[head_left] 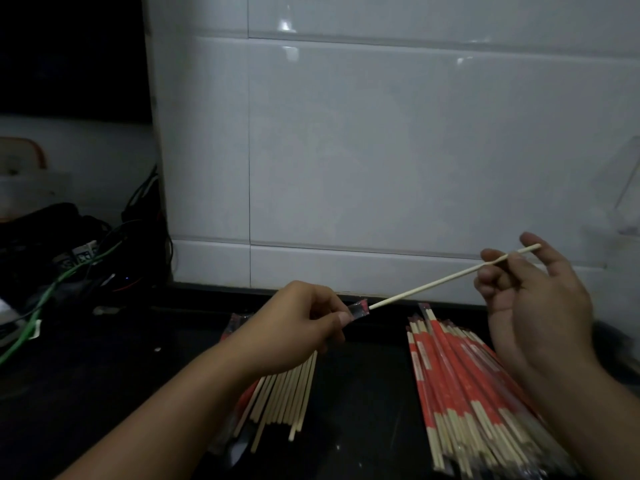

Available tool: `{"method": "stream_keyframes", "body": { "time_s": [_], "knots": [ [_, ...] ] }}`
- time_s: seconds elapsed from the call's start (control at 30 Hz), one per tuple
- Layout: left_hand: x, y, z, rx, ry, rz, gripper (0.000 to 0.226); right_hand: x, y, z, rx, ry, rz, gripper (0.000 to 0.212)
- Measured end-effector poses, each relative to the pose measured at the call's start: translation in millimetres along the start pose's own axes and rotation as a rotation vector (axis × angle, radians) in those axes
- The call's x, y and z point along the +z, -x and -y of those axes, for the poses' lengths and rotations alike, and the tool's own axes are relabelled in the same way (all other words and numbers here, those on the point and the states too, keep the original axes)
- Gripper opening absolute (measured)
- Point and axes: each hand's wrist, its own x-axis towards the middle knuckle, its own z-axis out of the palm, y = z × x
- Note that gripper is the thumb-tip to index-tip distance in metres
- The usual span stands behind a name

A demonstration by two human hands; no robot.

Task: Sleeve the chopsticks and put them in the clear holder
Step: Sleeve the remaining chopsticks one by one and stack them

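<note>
White tiled wall (381, 150) behind a dark counter (363, 393), dimly lit. Above the counter's middle, the left hand (298, 327) pinches the mouth of a sleeve (358, 310) between thumb and fingers. The right hand (533, 292) pinches the far end of a chopstick (433, 282), other fingers loose. The stick's tip sits at the sleeve mouth, only just entered, most of its length bare.

Under the left hand lies a pile of bare sticks (287, 400) with some sleeves beneath. Toward the counter's right edge lies a large stack of sleeved pairs (467, 393), red-wrapped. A clear holder (627, 199) appears at the right, against the wall; its contents cannot be made out.

Judgement: sleeving is well advanced but not finished, and the sleeved stack is not yet in the holder. Cables (69, 271) lie at the left edge.
</note>
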Motion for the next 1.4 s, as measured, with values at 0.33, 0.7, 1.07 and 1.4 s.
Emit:
{"method": "stream_keyframes", "body": {
  "time_s": [0.33, 0.7, 1.07, 1.4],
  "knots": [
    [0, 2, -3, 0.022, 0.006, 0.045, 0.011, 0, 0, -1, -0.001, -0.010, -0.021, 0.029],
    [0, 1, -2, 0.020, -0.007, 0.035, 0.014, -1, 2, -1, -0.013, -0.003, -0.013, 0.030],
    [1, 1, -3, 0.033, -0.008, 0.032, 0.017, -1, 3, -2, -0.017, -0.026, -0.013, 0.030],
    [3, 1, -4, 0.064, 0.031, 0.040, 0.010, 4, 11, -6, 0.046, 0.102, 0.084, 0.023]
  ]
}}
